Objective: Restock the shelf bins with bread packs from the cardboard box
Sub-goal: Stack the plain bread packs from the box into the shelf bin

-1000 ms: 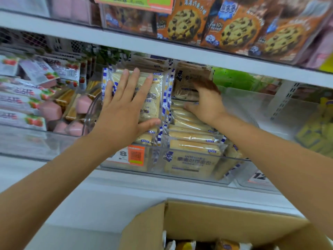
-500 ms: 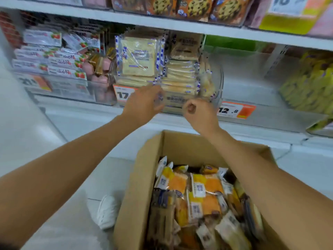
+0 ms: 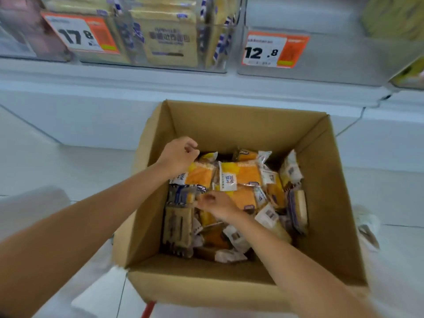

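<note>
An open cardboard box (image 3: 229, 283) stands on the floor below the shelf, filled with several bread packs: orange ones (image 3: 243, 177), a blue-striped one (image 3: 181, 196) and a brown one (image 3: 177, 226). My left hand (image 3: 181, 154) hovers over the box's far left part with its fingers curled and nothing in it. Lower in the box, my right hand (image 3: 215, 206) has its curled fingertips at the edge of the blue-striped pack; blur hides whether they pinch it. Above, a clear shelf bin (image 3: 169, 42) holds pale bread packs.
A clear bin (image 3: 332, 56) with a 12.8 price tag (image 3: 273, 50) sits to the right of the bread bin. Pink packs (image 3: 27, 31) are at the upper left, yellow packs (image 3: 394, 14) at the upper right. A white shoe (image 3: 367, 226) lies right of the box.
Both hands have left the bread packs in the shelf bin and come down into the cardboard box. My view has tilted down from the shelf to the box.
</note>
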`<state>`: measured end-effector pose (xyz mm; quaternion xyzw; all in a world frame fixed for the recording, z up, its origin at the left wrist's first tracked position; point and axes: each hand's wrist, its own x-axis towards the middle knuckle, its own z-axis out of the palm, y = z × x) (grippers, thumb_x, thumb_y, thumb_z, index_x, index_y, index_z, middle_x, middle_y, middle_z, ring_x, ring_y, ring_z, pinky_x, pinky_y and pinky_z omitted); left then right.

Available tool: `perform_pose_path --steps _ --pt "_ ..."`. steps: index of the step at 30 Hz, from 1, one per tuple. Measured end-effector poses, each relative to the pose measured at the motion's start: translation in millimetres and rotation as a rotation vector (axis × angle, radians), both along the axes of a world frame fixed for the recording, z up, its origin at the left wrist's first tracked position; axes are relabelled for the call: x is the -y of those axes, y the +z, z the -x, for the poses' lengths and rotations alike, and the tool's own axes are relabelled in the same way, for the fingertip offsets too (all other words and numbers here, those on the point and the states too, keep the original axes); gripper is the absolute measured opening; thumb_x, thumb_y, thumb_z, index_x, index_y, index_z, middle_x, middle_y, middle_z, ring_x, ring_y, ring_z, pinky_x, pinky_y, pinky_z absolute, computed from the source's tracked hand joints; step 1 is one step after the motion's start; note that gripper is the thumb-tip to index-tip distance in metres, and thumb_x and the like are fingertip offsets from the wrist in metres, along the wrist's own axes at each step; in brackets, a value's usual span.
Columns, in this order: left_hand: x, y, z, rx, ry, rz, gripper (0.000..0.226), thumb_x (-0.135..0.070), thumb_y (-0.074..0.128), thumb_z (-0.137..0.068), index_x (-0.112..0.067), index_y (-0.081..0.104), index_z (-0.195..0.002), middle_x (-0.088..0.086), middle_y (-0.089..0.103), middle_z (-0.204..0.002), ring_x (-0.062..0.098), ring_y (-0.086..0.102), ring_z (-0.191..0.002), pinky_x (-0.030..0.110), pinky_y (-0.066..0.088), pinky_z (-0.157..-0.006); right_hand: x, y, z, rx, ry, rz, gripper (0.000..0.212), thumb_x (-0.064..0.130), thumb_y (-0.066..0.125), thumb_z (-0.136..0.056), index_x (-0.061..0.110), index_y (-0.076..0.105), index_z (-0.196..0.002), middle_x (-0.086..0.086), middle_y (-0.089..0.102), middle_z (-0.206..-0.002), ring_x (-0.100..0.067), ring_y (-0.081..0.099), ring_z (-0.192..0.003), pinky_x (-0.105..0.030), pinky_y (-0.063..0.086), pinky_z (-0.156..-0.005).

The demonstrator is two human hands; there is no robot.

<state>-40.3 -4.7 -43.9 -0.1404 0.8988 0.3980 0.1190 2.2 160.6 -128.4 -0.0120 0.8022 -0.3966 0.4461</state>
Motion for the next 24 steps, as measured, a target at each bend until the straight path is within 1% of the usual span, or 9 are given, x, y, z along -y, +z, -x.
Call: perform_pose_path --steps 4,6,10,12,14,16,19,22,24 --pt "2.4 -8.0 -1.0 0.071 0.092 -0.036 0.026 -0.027 0.056 -0.096 -0.015 0.063 -0.118 0.001 0.062 -0.112 0.012 0.059 -0.092 0.021 0.044 -0.062 33.3 -19.1 -12.9 -0.038 0.109 -0.035 0.011 0.018 0.073 -0.081 0.011 0.064 -0.079 -0.003 0.060 -0.080 -0.017 0.060 -0.080 -0.030 0.049 -0.071" --pt "3.6 -7.4 -1.5 0.113 0.090 -0.062 0.029 -0.030 0.055 -0.097 -0.016 0.060 -0.122 0.001 0.061 -0.115 0.015 0.060 -0.097 0.027 0.052 -0.073 21.6 -17.8 -1.5 0.008 0.051 -0.001 0.017 0.010 0.069 -0.081 0.014 0.056 -0.071 -0.001 0.055 -0.077 -0.016 0.057 -0.075 -0.030 0.046 -0.066" --pt "2.1 -8.3 -4.8 0.162 0.100 -0.119 0.043 -0.036 0.051 -0.099 -0.014 0.050 -0.135 0.004 0.049 -0.142 0.020 0.052 -0.124 0.036 0.045 -0.101 -38.7 19.1 29.2 0.242 -0.417 0.257 0.019 0.001 0.066 -0.086 0.009 0.058 -0.101 -0.012 0.065 -0.107 -0.022 0.069 -0.089 -0.029 0.058 -0.070" --pt "-2.3 -10.4 -6.0 0.182 0.144 -0.153 0.061 -0.045 0.052 -0.097 -0.012 0.038 -0.146 0.001 0.036 -0.155 0.020 0.040 -0.138 0.036 0.037 -0.109 -70.1 41.9 40.2 0.252 -0.582 0.417 0.018 -0.001 0.059 -0.090 0.004 0.055 -0.106 -0.015 0.067 -0.108 -0.022 0.070 -0.092 -0.029 0.059 -0.075" --pt "-10.6 -7.0 -11.4 0.309 0.217 -0.367 0.089 -0.058 0.062 -0.087 -0.017 0.022 -0.155 -0.003 0.031 -0.158 0.021 0.037 -0.140 0.039 0.037 -0.108 -90.3 59.0 48.4 0.255 -0.666 0.574 0.023 -0.002 0.055 -0.092 0.002 0.054 -0.114 -0.016 0.067 -0.110 -0.023 0.069 -0.095 -0.029 0.058 -0.077" --pt "-18.3 -6.4 -16.2 0.487 0.266 -0.743 0.101 -0.061 0.076 -0.071 -0.022 0.031 -0.153 0.000 0.043 -0.153 0.023 0.047 -0.132 0.037 0.045 -0.098 -93.3 69.0 52.0 0.271 -0.681 0.656 0.038 -0.004 0.056 -0.091 0.001 0.050 -0.128 -0.017 0.065 -0.120 -0.026 0.068 -0.104 -0.030 0.058 -0.080" --pt "-26.2 2.6 -24.0 0.458 0.300 -0.980 0.062 -0.028 0.074 -0.079 -0.009 0.055 -0.136 0.016 0.063 -0.131 0.029 0.061 -0.117 0.037 0.055 -0.088 -84.5 74.2 46.4 0.298 -0.626 0.673 0.047 -0.005 0.060 -0.088 0.007 0.047 -0.132 -0.018 0.063 -0.126 -0.028 0.065 -0.111 -0.033 0.057 -0.088" --pt "-8.8 5.2 -18.2 0.236 0.412 -0.774 0.036 -0.011 0.071 -0.086 -0.006 0.062 -0.120 0.018 0.069 -0.117 0.034 0.067 -0.108 0.051 0.052 -0.097 -81.6 66.0 35.9 0.345 -0.555 0.623 0.053 -0.001 0.067 -0.084 0.014 0.049 -0.132 -0.016 0.064 -0.124 -0.027 0.063 -0.114 -0.037 0.049 -0.100" --pt "8.7 4.5 -10.8 0.140 0.442 -0.640 0.031 -0.010 0.073 -0.085 -0.009 0.065 -0.115 0.014 0.071 -0.114 0.029 0.069 -0.102 0.046 0.054 -0.094 -75.1 49.6 28.3 0.326 -0.456 0.473 0.052 0.003 0.069 -0.083 0.014 0.052 -0.130 -0.011 0.063 -0.125 -0.023 0.062 -0.116 -0.039 0.046 -0.105"
